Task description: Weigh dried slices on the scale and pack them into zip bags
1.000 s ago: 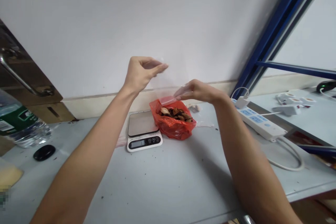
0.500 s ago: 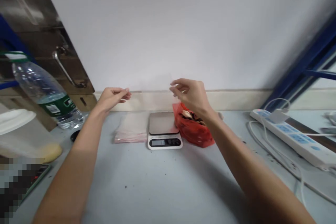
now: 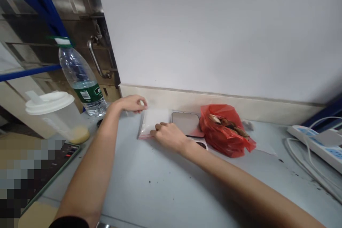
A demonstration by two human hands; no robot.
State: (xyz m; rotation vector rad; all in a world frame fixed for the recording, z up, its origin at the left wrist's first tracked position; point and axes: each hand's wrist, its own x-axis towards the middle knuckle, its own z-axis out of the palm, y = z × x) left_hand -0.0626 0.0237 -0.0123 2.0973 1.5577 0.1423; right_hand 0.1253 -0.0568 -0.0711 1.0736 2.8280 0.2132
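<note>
Two hands are on one stack of clear zip bags (image 3: 154,123) that lies flat on the table (image 3: 160,185), just left of the scale (image 3: 187,125). The left hand (image 3: 132,103) sits at the stack's far left corner with fingers curled and tips pinched together on the edge; whether it has a single bag separated cannot be told. The right hand (image 3: 168,136) lies palm-down on the near right corner, fingers loosely bent and pressing, with nothing lifted clear of the pile. Judged from this, a bag is only being picked off the stack: none is opened, the scale platform is bare, and the red bag (image 3: 226,130) holds its contents untouched, so any filling or weighing is all left to do. Materials: the zip bags are thin, glossy film, rectangular, with a pinkish strip along the near edge. The scale has a smooth rounded-square metal top on a white plastic base. The red bag is crinkled, soft plastic, mouth open, showing brown, dried, irregular pieces. The water bottle (image 3: 81,80) is clear ribbed plastic with a green label, standing behind the left hand. The table is matte pale grey, speckled with dark crumbs.
</note>
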